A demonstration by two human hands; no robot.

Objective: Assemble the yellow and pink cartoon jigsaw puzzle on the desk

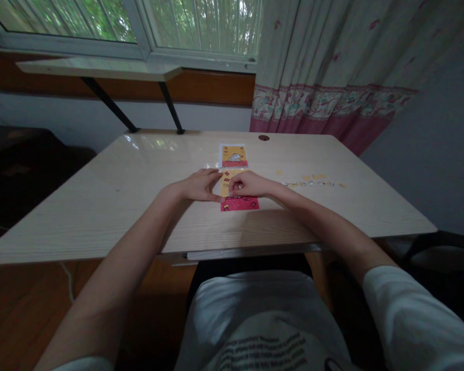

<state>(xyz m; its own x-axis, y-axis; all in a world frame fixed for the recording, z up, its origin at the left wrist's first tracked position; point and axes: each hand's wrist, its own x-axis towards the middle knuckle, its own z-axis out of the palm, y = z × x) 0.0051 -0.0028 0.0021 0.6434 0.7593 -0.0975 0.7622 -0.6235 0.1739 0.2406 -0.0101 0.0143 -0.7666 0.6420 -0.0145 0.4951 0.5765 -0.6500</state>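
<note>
A yellow and red picture card point(239, 204) lies on the table in front of me, its middle partly covered by my hands. My left hand point(201, 185) rests at the card's left edge, thumb and fingers apart, the tips touching it. Over the card's middle, my right hand point(250, 183) is closed with the fingers curled together. Whatever is between those fingertips is too small or hidden to make out. Just beyond, a second card point(234, 155) shows a white cartoon figure on yellow and red, inside a pale border. To the right lie several small loose pieces point(311, 183), white and yellow.
The pale wood-grain table point(170, 221) has a round cable hole point(263, 138) near its back edge. A raised shelf point(100, 68) on black legs stands at the back left. A window and a patterned curtain point(317, 103) are behind the table.
</note>
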